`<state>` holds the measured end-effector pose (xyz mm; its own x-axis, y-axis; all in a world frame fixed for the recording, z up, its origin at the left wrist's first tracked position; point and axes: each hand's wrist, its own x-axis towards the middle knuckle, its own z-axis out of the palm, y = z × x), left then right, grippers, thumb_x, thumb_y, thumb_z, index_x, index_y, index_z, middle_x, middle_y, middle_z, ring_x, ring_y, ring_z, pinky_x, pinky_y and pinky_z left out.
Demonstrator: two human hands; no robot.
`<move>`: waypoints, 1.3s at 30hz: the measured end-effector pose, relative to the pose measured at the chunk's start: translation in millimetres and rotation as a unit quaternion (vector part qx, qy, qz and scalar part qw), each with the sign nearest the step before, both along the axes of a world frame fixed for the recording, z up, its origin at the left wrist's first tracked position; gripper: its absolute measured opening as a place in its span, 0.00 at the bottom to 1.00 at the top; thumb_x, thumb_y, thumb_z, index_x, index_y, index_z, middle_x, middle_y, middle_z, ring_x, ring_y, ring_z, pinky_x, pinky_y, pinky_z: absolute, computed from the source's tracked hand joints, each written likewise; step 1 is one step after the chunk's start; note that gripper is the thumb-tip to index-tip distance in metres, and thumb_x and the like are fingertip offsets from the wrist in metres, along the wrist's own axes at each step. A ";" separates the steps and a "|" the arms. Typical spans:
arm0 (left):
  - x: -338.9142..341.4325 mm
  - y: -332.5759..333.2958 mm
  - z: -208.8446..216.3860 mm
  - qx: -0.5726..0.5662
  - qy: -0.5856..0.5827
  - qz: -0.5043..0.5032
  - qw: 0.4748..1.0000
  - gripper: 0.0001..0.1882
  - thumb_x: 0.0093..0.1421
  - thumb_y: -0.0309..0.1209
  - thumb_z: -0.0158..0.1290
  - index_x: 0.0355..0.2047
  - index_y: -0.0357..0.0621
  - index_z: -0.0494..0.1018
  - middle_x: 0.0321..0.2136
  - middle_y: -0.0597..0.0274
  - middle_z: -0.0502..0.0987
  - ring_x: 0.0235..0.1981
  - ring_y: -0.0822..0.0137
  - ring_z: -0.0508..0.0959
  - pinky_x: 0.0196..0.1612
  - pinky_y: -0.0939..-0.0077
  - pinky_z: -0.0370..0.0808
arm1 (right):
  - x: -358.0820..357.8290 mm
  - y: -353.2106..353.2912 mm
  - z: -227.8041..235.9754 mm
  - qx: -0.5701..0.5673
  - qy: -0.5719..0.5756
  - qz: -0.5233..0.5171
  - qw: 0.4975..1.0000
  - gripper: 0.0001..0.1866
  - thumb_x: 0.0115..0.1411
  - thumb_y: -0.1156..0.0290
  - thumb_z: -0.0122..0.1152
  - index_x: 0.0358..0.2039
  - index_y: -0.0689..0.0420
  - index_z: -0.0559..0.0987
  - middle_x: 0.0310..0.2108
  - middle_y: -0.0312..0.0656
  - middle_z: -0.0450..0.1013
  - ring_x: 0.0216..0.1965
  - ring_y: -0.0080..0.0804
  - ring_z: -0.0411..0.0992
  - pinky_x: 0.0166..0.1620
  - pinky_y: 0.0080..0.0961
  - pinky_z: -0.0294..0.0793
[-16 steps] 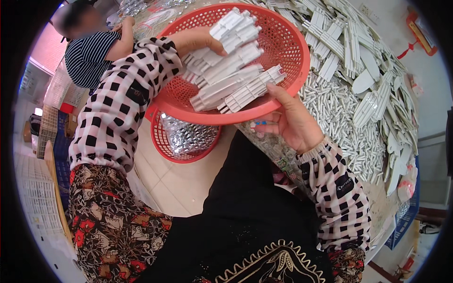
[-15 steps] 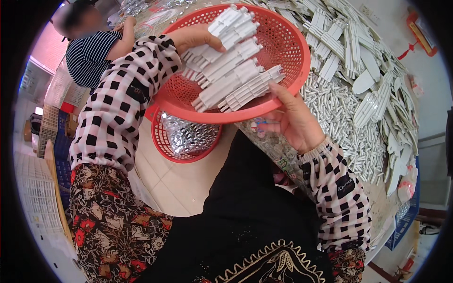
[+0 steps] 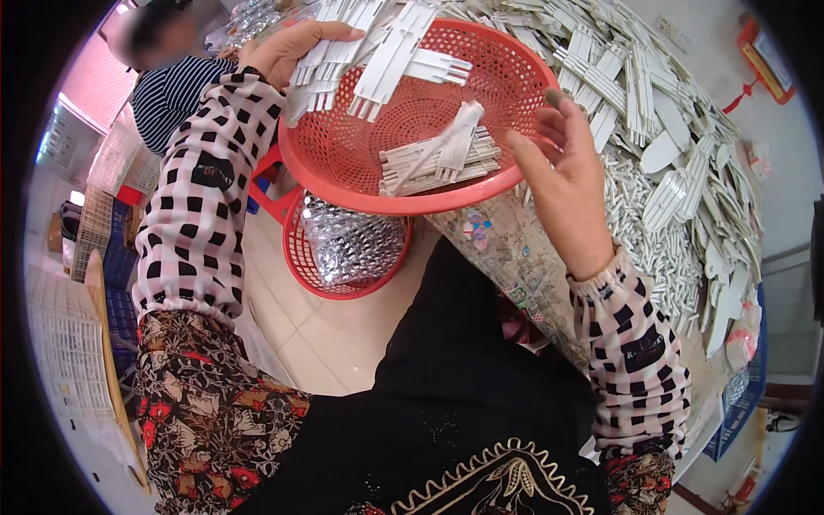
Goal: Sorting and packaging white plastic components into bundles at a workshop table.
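A wide red plastic basket (image 3: 403, 202) tilts toward me at the table's edge. My left hand (image 3: 290, 47) is closed around several flat white plastic strips (image 3: 330, 77) over the basket's left rim. Beside them, another white strip piece with pronged ends (image 3: 396, 53) slants across the basket's far side; I cannot tell whether it is held or loose. Near the front inside wall lies a small heap of similar white strips (image 3: 446, 154). My right hand (image 3: 568, 176), fingers apart and holding nothing, is just beyond the right rim.
White plastic parts (image 3: 657, 103) and short white pegs (image 3: 652, 232) pile up on the table to the right. Below stands a smaller red basket (image 3: 300, 249) with a clear bag of shiny silver pieces (image 3: 356, 245). Another person (image 3: 176, 94) sits at the far left.
My left hand has moved left and up with some strips. Most of the white stack has left the basket's middle. My right hand has come off the rim to the right.
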<state>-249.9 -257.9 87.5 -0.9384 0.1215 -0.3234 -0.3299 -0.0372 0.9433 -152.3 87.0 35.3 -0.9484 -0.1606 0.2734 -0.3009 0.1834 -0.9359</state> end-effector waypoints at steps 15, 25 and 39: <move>61.6 202.7 70.3 0.131 0.066 -0.212 0.966 0.23 0.54 0.22 0.57 0.50 0.28 0.66 0.40 0.47 0.78 0.35 0.64 0.82 0.36 0.77 0.81 | -7.4 79.7 110.9 0.257 -0.176 0.099 0.945 0.21 0.61 0.55 0.61 0.32 0.64 0.79 0.20 0.32 0.73 0.19 0.16 0.66 0.23 0.14 0.65; 89.5 292.2 41.5 0.149 0.081 -0.178 0.969 0.25 0.45 0.19 0.62 0.46 0.32 0.71 0.38 0.53 0.79 0.40 0.64 0.80 0.42 0.75 0.76 | 94.9 86.6 64.1 -0.174 -0.212 -0.067 0.959 0.22 0.65 0.68 0.53 0.56 0.63 0.63 0.43 0.44 0.74 0.32 0.27 0.75 0.32 0.21 0.77; 65.1 221.2 -43.9 0.106 -0.034 -0.157 0.981 0.28 0.51 0.23 0.58 0.54 0.33 0.67 0.45 0.51 0.77 0.42 0.62 0.80 0.46 0.70 0.77 | 46.6 12.9 -21.6 -0.310 -0.174 -0.157 0.922 0.29 0.56 0.80 0.50 0.59 0.66 0.58 0.53 0.50 0.68 0.50 0.36 0.70 0.52 0.27 0.69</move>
<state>-184.8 -36.7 43.6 -0.8212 0.4723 -0.3202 -0.4188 -0.1177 0.9004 -105.6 99.9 13.8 -0.9693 0.2208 -0.1078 0.0133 -0.3913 -0.9202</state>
